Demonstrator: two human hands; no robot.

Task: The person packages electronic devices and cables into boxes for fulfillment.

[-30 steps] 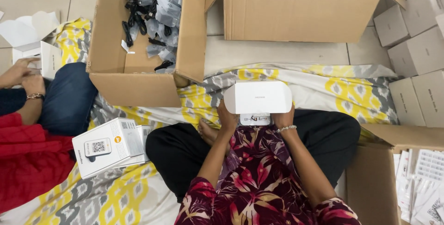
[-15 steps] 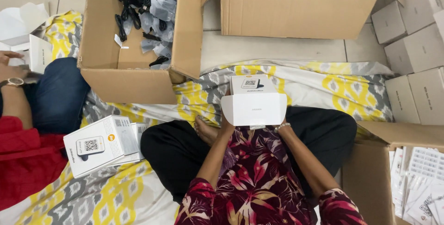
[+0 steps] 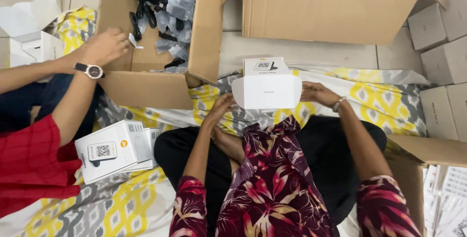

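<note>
A small white carton (image 3: 269, 83) with its lid flap folded toward me sits in front of my lap, over the patterned sheet. My left hand (image 3: 220, 109) is at its left side, fingers against the flap's edge. My right hand (image 3: 318, 93), with a bracelet at the wrist, grips its right side. Both hands hold it. A printed square code and a small device picture show on the carton's top face.
A co-worker's hand (image 3: 103, 47) with a wristwatch reaches into a cardboard box (image 3: 146, 88) of bagged black cables. A second cardboard box (image 3: 331, 18) holds white cartons. White cartons (image 3: 113, 149) lie at left. Plain cartons (image 3: 445, 62) stack at right.
I have lowered the white carton from in front of my chest onto the sheet, its flap open toward me. The co-worker's arm has swung from the far left into the cable box.
</note>
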